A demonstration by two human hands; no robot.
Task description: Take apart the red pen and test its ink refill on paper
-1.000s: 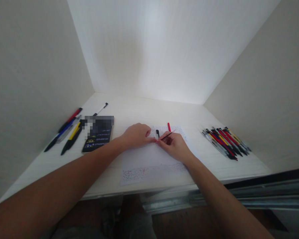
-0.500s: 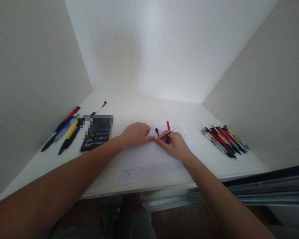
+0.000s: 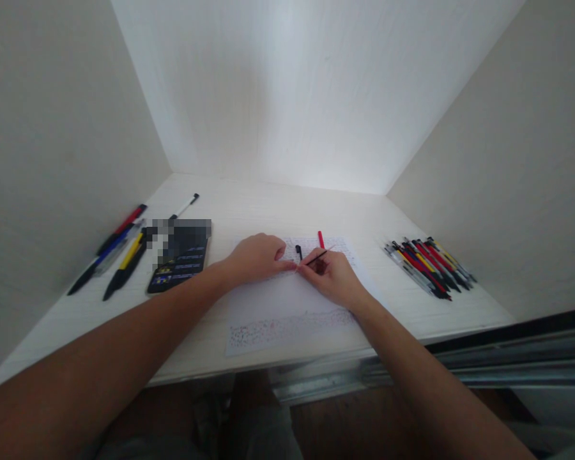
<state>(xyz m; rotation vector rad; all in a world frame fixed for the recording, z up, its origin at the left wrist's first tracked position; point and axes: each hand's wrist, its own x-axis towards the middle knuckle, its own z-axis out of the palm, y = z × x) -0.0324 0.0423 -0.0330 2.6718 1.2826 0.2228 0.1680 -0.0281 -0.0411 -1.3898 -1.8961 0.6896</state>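
A sheet of paper [image 3: 273,306] with rows of small marks lies on the white desk under both hands. My right hand [image 3: 333,275] pinches a thin dark pen refill [image 3: 316,257] with a pale far end, held slanted over the sheet. My left hand [image 3: 259,255] rests on the paper, its thumb stretched out to the right fingertips and apart from the curled index finger; its other fingers are hidden. Just beyond the fingertips lies a small black pen part with a clip [image 3: 298,252]. A red pen piece [image 3: 321,239] sticks out behind my right hand.
Left of the paper lies a phone [image 3: 184,255], partly pixelated. Several pens [image 3: 119,249] lie beside it, with a white pen with a black end [image 3: 186,206] behind. A row of several mixed pens [image 3: 426,265] lies at the right. Panels enclose the desk [image 3: 268,204].
The whole view has shifted slightly, so the desk items appear a little further left. Both hands keep nearly the same pose, the refill still in my right hand.
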